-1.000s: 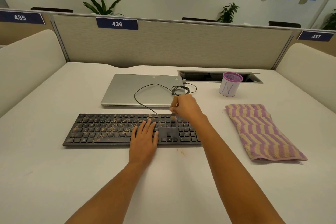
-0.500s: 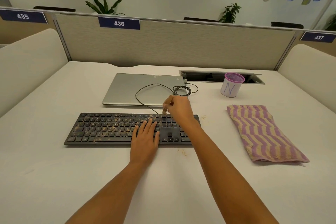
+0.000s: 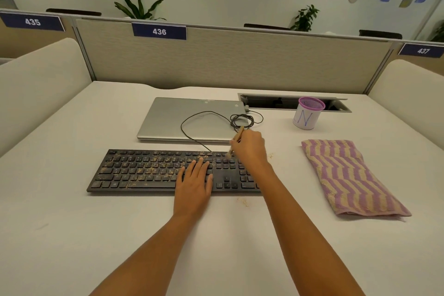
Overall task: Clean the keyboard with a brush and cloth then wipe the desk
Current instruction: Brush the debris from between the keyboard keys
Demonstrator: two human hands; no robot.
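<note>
A black keyboard (image 3: 144,170) lies across the white desk (image 3: 72,235), its left and middle keys speckled with tan crumbs. My left hand (image 3: 194,182) rests flat on the keys right of centre, fingers straight. My right hand (image 3: 249,145) grips a small wooden-handled brush (image 3: 236,138), whose bristles touch the top rows near the keyboard's right part. A folded cloth (image 3: 348,175) with purple and tan stripes lies on the desk to the right, apart from both hands.
A shut silver laptop (image 3: 168,120) sits behind the keyboard with the thin black cable (image 3: 240,120) coiled on it. A purple-rimmed cup (image 3: 307,115) stands by a cable slot (image 3: 276,103). Loose crumbs (image 3: 243,202) lie before the keyboard. Partition walls close the back and sides.
My right hand swept the brush leftward along the keyboard's upper rows, then shifted slightly back right. My left hand stayed in place on the keys.
</note>
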